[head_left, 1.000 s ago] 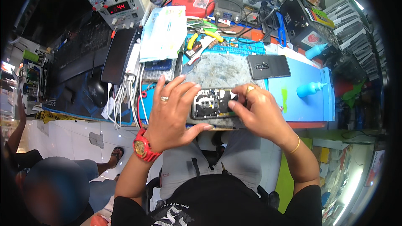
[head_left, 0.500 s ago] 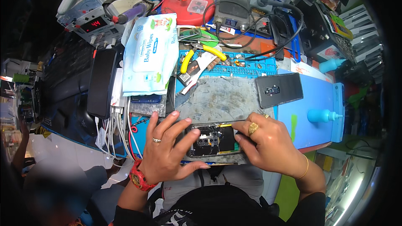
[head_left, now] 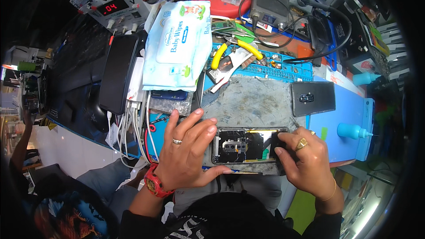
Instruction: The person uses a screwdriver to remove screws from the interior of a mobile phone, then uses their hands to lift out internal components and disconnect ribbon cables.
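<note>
An opened smartphone with its back removed lies on the worn grey work mat at the bench's near edge, dark internals showing. My left hand, with a ring and a red wristwatch, lies over its left end, thumb along the lower edge. My right hand, wearing a gold ring, presses its fingertips on the phone's right end. A dark phone back cover lies just beyond my right hand.
A pack of baby wipes, yellow-handled pliers, a black phone, white cables, a bench power supply, a soldering station and a blue squeeze bottle crowd the bench. A person sits at lower left.
The view has tilted down and closer. The phone now lies flat on the mat; my fingers shifted from gripping its sides to pressing on its ends.
</note>
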Available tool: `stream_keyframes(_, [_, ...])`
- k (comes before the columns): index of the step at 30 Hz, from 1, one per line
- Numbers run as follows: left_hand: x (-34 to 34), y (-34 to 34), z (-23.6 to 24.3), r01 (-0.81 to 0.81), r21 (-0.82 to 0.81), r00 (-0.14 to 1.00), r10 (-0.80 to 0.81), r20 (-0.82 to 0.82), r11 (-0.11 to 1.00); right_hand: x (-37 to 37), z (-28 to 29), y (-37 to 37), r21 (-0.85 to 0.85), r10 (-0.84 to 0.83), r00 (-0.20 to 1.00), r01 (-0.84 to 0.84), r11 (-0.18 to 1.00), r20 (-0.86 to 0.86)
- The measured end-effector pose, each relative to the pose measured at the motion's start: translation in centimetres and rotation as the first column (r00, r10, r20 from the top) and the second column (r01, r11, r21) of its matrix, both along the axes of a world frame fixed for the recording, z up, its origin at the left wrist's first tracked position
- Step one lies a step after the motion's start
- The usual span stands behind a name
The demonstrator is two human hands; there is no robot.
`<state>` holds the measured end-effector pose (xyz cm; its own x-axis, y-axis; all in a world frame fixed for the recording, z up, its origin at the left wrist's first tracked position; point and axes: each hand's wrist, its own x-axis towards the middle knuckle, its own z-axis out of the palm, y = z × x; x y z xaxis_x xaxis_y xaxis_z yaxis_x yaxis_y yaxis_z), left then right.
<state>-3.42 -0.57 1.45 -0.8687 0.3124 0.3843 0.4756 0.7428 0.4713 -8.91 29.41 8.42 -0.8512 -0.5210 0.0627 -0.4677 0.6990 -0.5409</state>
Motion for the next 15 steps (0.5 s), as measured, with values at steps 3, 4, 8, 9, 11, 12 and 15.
stream_keyframes(3, [0.1, 0.0, -0.2, 0.009, 0.005, 1.0, -0.009, -0.015, 1.0, 0.2, 0.6, 0.2, 0.05, 0.075, 0.997, -0.075, 0.996, 0.002])
stream_keyframes(4, [0.1, 0.0, -0.2, 0.009, 0.013, 0.999, -0.008, -0.032, 1.0, 0.0, 0.9, 0.0, 0.06, 0.133, 0.991, -0.132, 0.989, -0.024])
stream_keyframes(8, [0.4, -0.3, -0.2, 0.019, 0.097, 0.989, -0.004, -0.149, 0.995, -0.5, 1.6, -0.7, 0.145, 0.3, 0.954, -0.296, 0.944, -0.002])
stream_keyframes(9, [0.6, -0.6, -0.3, 0.023, 0.133, 0.982, 0.002, -0.19, 0.991, -0.6, 1.5, -1.1, 0.157, 0.307, 0.952, -0.305, 0.939, 0.014])
stream_keyframes(11, [1.1, -1.0, -0.7, 0.004, 0.197, 0.957, 0.053, -0.284, 0.98, -1.0, 1.3, -1.4, 0.185, 0.326, 0.945, -0.321, 0.929, 0.004])
stream_keyframes(12, [1.6, -1.1, -1.0, -0.029, 0.217, 0.946, 0.097, -0.308, 0.976, -1.2, 1.2, -1.4, 0.189, 0.326, 0.945, -0.322, 0.928, 0.007])
stream_keyframes(15, [3.6, -1.1, -1.0, -0.116, 0.299, 0.908, 0.223, -0.355, 0.947, -1.7, 0.9, -1.3, 0.194, 0.357, 0.934, -0.344, 0.919, -0.032])
